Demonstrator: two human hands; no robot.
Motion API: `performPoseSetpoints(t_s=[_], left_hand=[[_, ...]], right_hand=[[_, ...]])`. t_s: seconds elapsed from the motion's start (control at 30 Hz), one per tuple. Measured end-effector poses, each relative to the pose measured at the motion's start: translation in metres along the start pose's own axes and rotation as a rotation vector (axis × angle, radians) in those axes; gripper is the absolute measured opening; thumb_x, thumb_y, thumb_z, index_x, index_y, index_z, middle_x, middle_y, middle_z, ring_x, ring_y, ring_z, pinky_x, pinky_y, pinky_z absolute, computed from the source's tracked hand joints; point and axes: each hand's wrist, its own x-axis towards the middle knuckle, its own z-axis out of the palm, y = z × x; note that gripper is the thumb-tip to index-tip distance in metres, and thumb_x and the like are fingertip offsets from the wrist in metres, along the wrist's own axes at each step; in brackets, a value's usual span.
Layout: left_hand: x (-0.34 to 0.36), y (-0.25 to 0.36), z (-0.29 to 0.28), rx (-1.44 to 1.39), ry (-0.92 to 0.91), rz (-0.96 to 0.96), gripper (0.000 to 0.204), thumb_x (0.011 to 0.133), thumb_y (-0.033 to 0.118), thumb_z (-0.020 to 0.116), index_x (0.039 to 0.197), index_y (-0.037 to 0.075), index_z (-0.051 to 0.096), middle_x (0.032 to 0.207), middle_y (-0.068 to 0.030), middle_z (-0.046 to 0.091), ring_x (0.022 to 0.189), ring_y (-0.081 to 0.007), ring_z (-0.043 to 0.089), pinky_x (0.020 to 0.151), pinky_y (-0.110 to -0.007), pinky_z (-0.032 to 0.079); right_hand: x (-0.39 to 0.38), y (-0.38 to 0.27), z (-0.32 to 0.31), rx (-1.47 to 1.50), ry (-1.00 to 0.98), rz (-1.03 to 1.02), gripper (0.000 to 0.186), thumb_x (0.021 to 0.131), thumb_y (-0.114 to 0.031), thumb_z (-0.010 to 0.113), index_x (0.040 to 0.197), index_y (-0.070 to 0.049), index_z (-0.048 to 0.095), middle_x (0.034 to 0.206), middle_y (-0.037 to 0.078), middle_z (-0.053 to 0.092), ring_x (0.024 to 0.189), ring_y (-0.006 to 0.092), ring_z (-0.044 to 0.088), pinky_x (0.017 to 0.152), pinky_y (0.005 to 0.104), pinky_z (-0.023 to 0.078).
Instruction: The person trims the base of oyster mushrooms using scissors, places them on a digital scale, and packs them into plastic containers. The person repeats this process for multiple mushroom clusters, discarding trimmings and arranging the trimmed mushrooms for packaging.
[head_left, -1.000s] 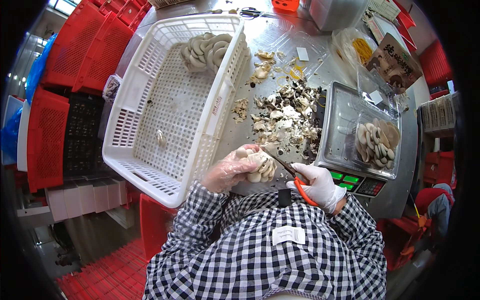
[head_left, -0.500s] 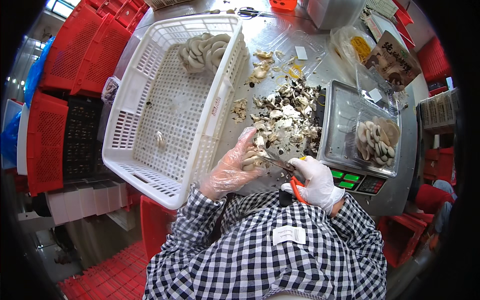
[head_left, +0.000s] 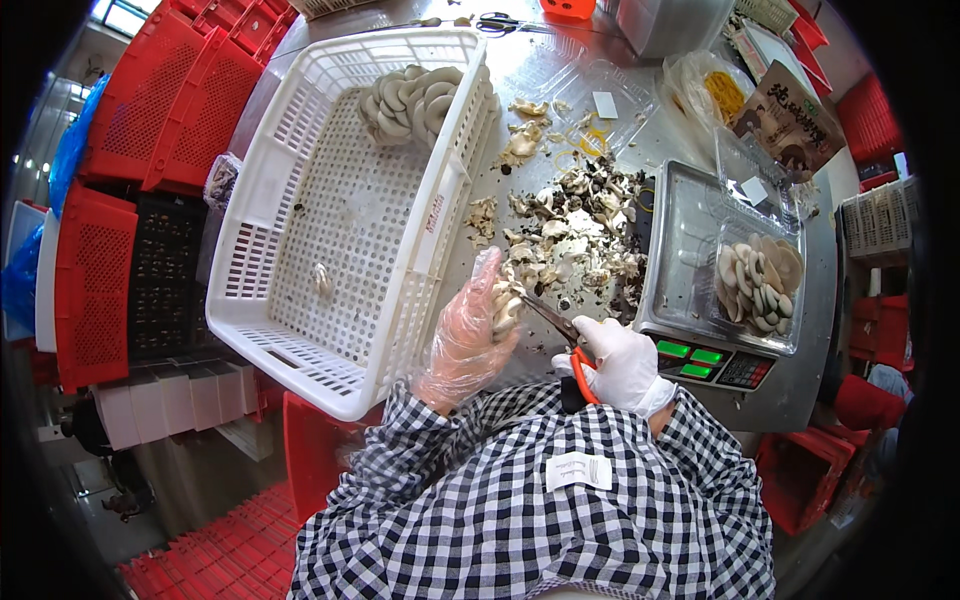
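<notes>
In a clear plastic glove, my left hand (head_left: 466, 338) is closed round a small cluster of pale mushrooms (head_left: 506, 308). My right hand (head_left: 626, 365), gloved in white, grips a pair of scissors (head_left: 552, 318) with orange-red and black handles. The blades point left and their tips meet the mushroom cluster's edge. Just beyond both hands lies a heap of mushroom trimmings (head_left: 570, 235), cream pieces mixed with dark bits. To the right, sliced-looking pale mushrooms (head_left: 758, 285) fill part of a clear plastic tray on a weighing scale (head_left: 690, 250) with lit green displays.
A white perforated crate (head_left: 400, 300) stands on the left, holding a large mushroom cluster (head_left: 415, 103) at its far end and one small piece. Far off lie another pair of scissors (head_left: 497, 22), an open clear container (head_left: 610, 95) and a bag of yellow rubber bands (head_left: 722, 95). Red crates (head_left: 150, 100) are stacked at left.
My left hand has turned more upright, tilting the mushroom cluster with it. My right hand and the scissors have shifted slightly left and down.
</notes>
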Motion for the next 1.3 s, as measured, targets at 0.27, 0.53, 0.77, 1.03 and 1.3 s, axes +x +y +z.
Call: performPoseSetpoints(t_s=[0.27,0.53,0.77,1.03,1.3], left_hand=[[0.003,-0.002,0.000,0.074,0.049,0.025,0.092,0.080,0.002,0.078,0.157,0.003,0.028,0.117,-0.0158,0.066,0.101,-0.0333,0.068,0.088,-0.041,0.055],[0.006,0.003,0.001,0.062,0.035,0.063,0.093,0.081,0.002,0.078,0.158,0.005,0.028,0.119,-0.0160,0.066,0.104,-0.0342,0.067,0.088,-0.042,0.055],[0.003,-0.003,0.003,0.064,0.066,0.112,0.101,0.075,-0.002,0.078,0.160,0.005,0.023,0.128,-0.0181,0.063,0.109,-0.0372,0.065,0.091,-0.044,0.053],[0.005,0.000,0.010,0.158,0.097,0.167,0.102,0.073,-0.004,0.077,0.160,0.005,0.023,0.131,-0.0182,0.060,0.109,-0.0394,0.063,0.091,-0.044,0.053],[0.002,-0.013,0.018,0.071,0.171,0.169,0.089,0.081,0.002,0.078,0.156,0.004,0.030,0.121,-0.0166,0.064,0.104,-0.0314,0.067,0.088,-0.042,0.056]], right_hand=[[-0.004,0.009,0.009,0.541,-0.025,0.176,0.052,0.079,-0.038,0.086,0.117,-0.009,0.068,0.081,0.010,0.064,0.072,0.0269,0.066,0.064,0.0377,0.053],[0.001,0.000,0.010,0.081,0.031,0.119,0.048,0.081,-0.044,0.083,0.109,-0.010,0.065,0.086,0.015,0.066,0.076,0.0319,0.068,0.065,0.0408,0.053],[0.002,0.005,0.014,0.789,-0.144,0.359,0.054,0.085,-0.031,0.086,0.125,-0.003,0.064,0.099,0.009,0.070,0.088,0.0121,0.067,0.080,0.0289,0.054],[0.006,-0.012,0.016,0.139,0.047,0.192,0.053,0.080,-0.047,0.082,0.111,-0.009,0.065,0.086,0.013,0.067,0.078,0.0320,0.068,0.069,0.0426,0.054],[0.003,0.020,0.046,0.745,-0.087,0.462,0.050,0.088,-0.039,0.081,0.122,-0.005,0.065,0.086,0.010,0.072,0.077,0.0154,0.068,0.073,0.0297,0.054]])
